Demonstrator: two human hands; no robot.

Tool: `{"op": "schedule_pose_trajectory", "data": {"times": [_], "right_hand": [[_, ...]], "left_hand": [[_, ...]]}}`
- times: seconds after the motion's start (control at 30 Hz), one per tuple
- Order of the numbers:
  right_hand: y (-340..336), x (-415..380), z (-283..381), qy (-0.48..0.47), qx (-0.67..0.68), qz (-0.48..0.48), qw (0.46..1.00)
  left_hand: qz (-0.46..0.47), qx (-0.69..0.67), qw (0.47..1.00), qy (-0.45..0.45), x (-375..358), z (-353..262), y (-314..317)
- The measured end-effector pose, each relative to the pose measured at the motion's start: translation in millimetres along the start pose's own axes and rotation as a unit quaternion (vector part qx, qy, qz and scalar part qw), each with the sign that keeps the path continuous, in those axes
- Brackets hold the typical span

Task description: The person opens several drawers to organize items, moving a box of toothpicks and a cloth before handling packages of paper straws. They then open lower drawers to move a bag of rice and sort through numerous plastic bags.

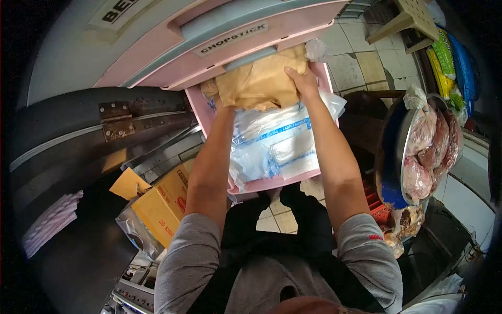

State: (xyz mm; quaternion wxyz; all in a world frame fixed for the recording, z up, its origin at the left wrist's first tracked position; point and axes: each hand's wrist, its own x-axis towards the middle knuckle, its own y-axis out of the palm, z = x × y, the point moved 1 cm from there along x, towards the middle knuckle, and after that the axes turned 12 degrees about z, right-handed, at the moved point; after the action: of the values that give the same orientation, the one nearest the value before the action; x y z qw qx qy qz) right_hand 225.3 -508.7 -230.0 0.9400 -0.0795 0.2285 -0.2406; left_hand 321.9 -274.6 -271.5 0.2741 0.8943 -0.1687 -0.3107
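Note:
A pink drawer (196, 107) is pulled out below the one labelled CHOPSTICK. Brown paper or bags (256, 81) lie at its back, in front of clear plastic bags (282, 141) with blue print. My right hand (303, 83) grips the right side of the brown stack, thumb on top and fingers hidden beneath. At the stack's left edge is my left hand (225, 104), its fingers hidden under the brown material.
At right, a basin (405, 157) holds wrapped meat (429, 146) above a red crate (374, 201). A stool (410, 23) stands at the upper right. On the left are a cardboard box (159, 212) and a folded cloth (52, 222) on a dark surface.

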Motion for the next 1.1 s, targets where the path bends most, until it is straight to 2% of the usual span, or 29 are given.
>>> {"op": "schedule_pose_trajectory", "data": {"times": [0.1,0.17,0.2,0.23,0.3,0.33,0.37,0.4,0.43,0.47,0.5,0.53,0.57,0.6,0.67,0.7,0.77,0.8,0.87,0.9,0.93,1.0,1.03,1.1], "right_hand": [[-2.0,-18.7,24.6,0.030,0.272,0.076,0.959],[-6.6,-43.6,67.6,0.057,0.306,0.084,0.947],[-3.6,-54.6,77.8,0.084,0.341,0.093,0.932],[5.6,-64.8,76.4,0.086,0.343,0.095,0.931],[23.6,-73.2,65.1,0.008,0.343,-0.016,0.939],[24.9,-72.8,48.2,-0.050,0.275,-0.005,0.960],[19.8,-65.9,22.7,-0.039,0.197,0.020,0.979],[13.9,-60.7,-2.1,-0.025,0.118,0.045,0.992],[12.2,-55.6,-20.3,-0.022,0.118,0.048,0.992],[10.6,-50.0,-32.3,0.007,0.086,0.058,0.995],[9.4,-44.8,-43.6,0.035,0.053,0.068,0.996],[8.4,-46.3,-43.1,0.034,0.052,0.070,0.996],[8.3,-49.2,-38.5,0.049,0.070,0.067,0.994],[9.5,-50.6,-36.5,0.063,0.089,0.065,0.992],[13.9,-51.1,-44.3,0.059,0.105,0.069,0.990],[14.6,-53.8,-47.8,0.055,0.119,0.071,0.989],[22.3,-76.5,-39.6,0.041,0.155,0.060,0.985],[25.2,-89.5,-30.7,0.024,0.193,0.046,0.980],[27.9,-107.8,-16.9,0.026,0.179,0.037,0.983],[28.8,-115.0,-9.2,0.036,0.194,0.033,0.980],[29.5,-121.7,-0.8,0.046,0.207,0.031,0.977],[27.4,-137.3,12.8,0.050,0.211,0.035,0.976],[26.3,-141.2,15.2,0.046,0.193,0.033,0.980],[21.7,-143.3,17.0,0.042,0.176,0.037,0.983]], "left_hand": [[-0.008,0.006,1.000,-0.007,-20.4,-6.0,10.3],[0.000,0.223,0.972,0.071,-22.5,-3.3,5.6],[-0.002,0.222,0.973,0.070,-27.6,-5.3,9.6],[-0.010,0.205,0.976,0.070,-34.7,-11.0,15.1],[-0.018,0.191,0.978,0.076,-38.1,-22.3,15.3],[-0.007,0.120,0.989,0.087,-36.9,-18.2,7.3],[0.004,0.048,0.994,0.098,-32.8,-11.9,-4.5],[0.002,0.047,0.994,0.099,-24.8,-1.5,-27.3],[-0.046,0.373,0.926,0.031,-16.1,12.0,-57.5],[-0.086,0.655,0.750,-0.042,-18.1,11.7,-58.0],[-0.087,0.653,0.751,-0.043,-22.1,16.5,-56.0],[-0.074,0.349,0.934,-0.040,-41.8,5.0,-24.4],[-0.050,0.001,0.998,-0.028,-51.8,-3.0,-6.4],[-0.051,0.001,0.998,-0.024,-45.6,0.8,-15.3],[-0.101,0.032,0.990,-0.097,-34.5,15.8,-38.7],[-0.103,0.030,0.990,-0.097,-34.9,21.7,-43.4],[-0.080,0.119,0.990,0.004,-44.7,27.4,-32.9],[-0.078,0.114,0.990,0.004,-53.3,29.6,-23.8],[-0.119,0.036,0.990,0.069,-75.8,22.5,-1.9],[-0.064,0.034,0.996,0.057,-76.6,25.0,-14.7],[-0.064,0.032,0.996,0.059,-84.5,20.6,-6.3],[-0.124,0.227,0.966,0.032,-103.1,15.5,7.7],[-0.127,0.226,0.965,0.034,-108.3,13.8,10.8],[-0.155,0.214,0.964,-0.020,-113.6,11.1,12.0]]}}
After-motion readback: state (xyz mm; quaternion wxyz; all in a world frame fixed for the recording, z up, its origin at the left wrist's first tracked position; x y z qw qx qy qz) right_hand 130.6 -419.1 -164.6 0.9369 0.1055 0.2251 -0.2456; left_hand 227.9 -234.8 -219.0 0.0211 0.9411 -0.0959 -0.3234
